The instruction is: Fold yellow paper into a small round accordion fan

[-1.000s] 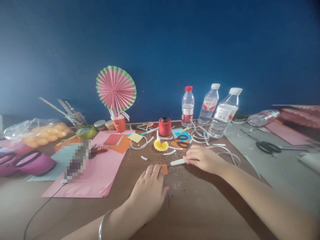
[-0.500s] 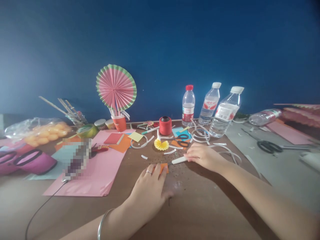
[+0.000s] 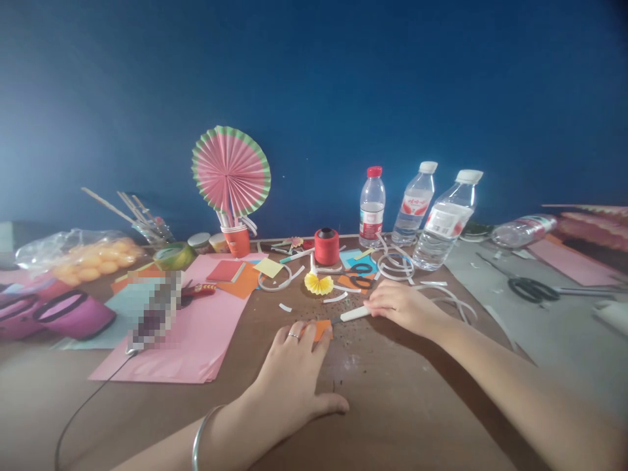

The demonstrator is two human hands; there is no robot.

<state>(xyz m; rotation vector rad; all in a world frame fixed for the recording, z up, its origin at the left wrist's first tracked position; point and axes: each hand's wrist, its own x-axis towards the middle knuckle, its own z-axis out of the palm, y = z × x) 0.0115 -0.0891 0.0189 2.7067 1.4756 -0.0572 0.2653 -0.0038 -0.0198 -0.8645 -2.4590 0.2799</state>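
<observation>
My left hand (image 3: 294, 376) lies flat on the brown table, fingers stretched out, with the fingertips pressing a small orange paper piece (image 3: 322, 328). My right hand (image 3: 400, 305) is closed round a white-handled craft knife (image 3: 354, 314), whose tip points at the orange piece. A small yellow folded paper fan (image 3: 318, 283) sits just beyond, and dark specks dot the table around the orange piece.
A red thread spool (image 3: 326, 246), scissors (image 3: 362, 275), white paper strips (image 3: 395, 265) and three upright water bottles (image 3: 371, 206) stand behind. Pink paper sheets (image 3: 196, 333) lie at left, a pink pleated fan in an orange cup (image 3: 230, 173) at back. Black scissors (image 3: 527, 288) lie right.
My left thumb has spread out to the right on the table. The camera view shifted slightly; the right hand with the knife stays by the orange piece.
</observation>
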